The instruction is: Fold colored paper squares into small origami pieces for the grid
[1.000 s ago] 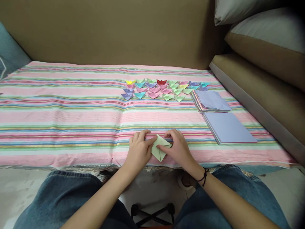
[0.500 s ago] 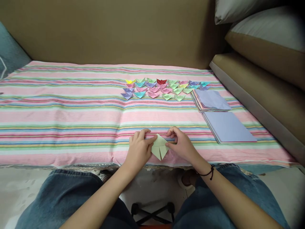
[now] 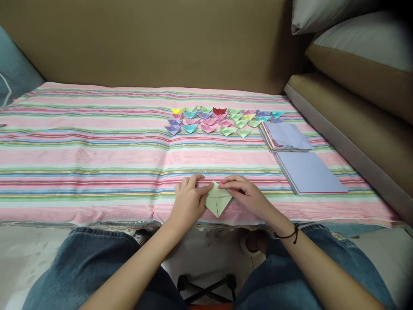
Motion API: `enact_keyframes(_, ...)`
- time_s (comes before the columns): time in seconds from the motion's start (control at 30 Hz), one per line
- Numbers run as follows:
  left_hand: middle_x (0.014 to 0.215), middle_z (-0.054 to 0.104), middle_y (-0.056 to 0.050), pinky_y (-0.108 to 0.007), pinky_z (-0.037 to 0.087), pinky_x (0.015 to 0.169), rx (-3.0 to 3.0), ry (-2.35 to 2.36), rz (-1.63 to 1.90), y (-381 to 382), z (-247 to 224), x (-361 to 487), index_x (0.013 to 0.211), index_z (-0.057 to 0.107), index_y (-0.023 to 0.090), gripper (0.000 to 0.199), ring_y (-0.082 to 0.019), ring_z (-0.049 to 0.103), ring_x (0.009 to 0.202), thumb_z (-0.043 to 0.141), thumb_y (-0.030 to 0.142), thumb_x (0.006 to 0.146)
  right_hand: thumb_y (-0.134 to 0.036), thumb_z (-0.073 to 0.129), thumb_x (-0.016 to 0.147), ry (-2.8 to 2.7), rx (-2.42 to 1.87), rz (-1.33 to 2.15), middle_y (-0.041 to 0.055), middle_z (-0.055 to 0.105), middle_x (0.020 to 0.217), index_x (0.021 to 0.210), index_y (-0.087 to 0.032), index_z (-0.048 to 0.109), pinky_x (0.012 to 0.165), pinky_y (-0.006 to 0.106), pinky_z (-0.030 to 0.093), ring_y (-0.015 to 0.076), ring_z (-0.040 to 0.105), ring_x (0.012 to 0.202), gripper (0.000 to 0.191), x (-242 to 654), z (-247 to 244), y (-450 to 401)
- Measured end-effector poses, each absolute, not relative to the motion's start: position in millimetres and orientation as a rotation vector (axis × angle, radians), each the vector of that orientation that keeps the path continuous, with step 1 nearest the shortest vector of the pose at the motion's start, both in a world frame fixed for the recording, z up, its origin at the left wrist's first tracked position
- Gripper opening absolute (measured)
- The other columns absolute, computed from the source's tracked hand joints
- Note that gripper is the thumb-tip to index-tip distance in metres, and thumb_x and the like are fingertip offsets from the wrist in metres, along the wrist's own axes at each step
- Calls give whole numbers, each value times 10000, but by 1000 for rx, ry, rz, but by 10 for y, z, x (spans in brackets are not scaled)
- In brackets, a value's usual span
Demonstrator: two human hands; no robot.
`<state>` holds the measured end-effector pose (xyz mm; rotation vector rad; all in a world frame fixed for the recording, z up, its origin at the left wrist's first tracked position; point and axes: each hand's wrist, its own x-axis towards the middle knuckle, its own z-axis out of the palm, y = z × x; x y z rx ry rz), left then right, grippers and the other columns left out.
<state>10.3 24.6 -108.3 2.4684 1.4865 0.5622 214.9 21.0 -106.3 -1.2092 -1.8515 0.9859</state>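
Note:
A pale green sheet of origami paper (image 3: 217, 206), folded to a kite-like shape with its point toward me, lies near the front edge of the striped cloth. My left hand (image 3: 190, 197) grips its left side, thumb along the upper left edge and the other fingers curled beyond it. On the upper right edge, the fingertips of my right hand (image 3: 247, 193) pinch the paper close to its top corner. Part of the paper's right side is hidden under that hand. A crease runs across the paper, and a centre slit leads down to the lower point.
Rows of small folded paper boats (image 3: 209, 121) in several colours stand farther back on the striped cloth (image 3: 80, 157). To the right lie a purple-topped paper stack (image 3: 311, 172) and a more rumpled stack (image 3: 288, 135). Brown cushions (image 3: 355, 112) border the right side.
My right hand has moved up along the paper's edge to near its top corner, its fingers now straighter. The paper's right side looks wider and the centre slit narrower. My left hand stays put.

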Motion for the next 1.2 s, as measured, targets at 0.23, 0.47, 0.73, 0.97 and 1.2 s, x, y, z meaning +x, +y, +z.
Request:
enact_keyframes(0.23,1190,518,-50,-408,347,813,2374,1544,634,196,-1061,167,1062,637,304,236,-261,450,1034,560,307,838,-100,564,780,-1957,-1246,695,62,589,1008,938,-267,700,867,418,452,232,529,1005,266,2063,-1160,170)
enact_keyframes(0.47,1171,514,-62,-409,349,807,2245,1681,687,135,-1065,325,980,624,256,219,-269,446,1036,642,324,772,-102,573,770,-1946,-1274,701,60,592,996,910,-249,697,885,417,448,231,537,1007,238,2050,-1127,176)
enact_keyframes(0.73,1151,508,-54,-454,394,864,2096,1519,760,236,-1119,190,1005,634,268,318,-261,481,1052,605,118,726,-40,575,726,-1927,-1308,760,65,583,1005,907,-246,698,871,431,460,237,531,1012,300,2050,-1131,189)
enact_keyframes(0.97,991,540,-54,-380,438,897,1994,1208,838,340,-1069,18,853,586,198,423,-215,511,1059,422,-68,569,-43,570,729,-1909,-1301,796,64,578,998,902,-257,704,834,418,484,235,539,998,307,2050,-1111,189)
enact_keyframes(1.2,1095,560,-82,-366,461,878,1901,1091,790,383,-1001,-103,863,611,180,483,-211,511,1121,339,-79,558,-43,569,742,-1917,-1302,809,81,573,1007,904,-227,705,834,412,479,237,529,1010,281,2055,-1108,177)
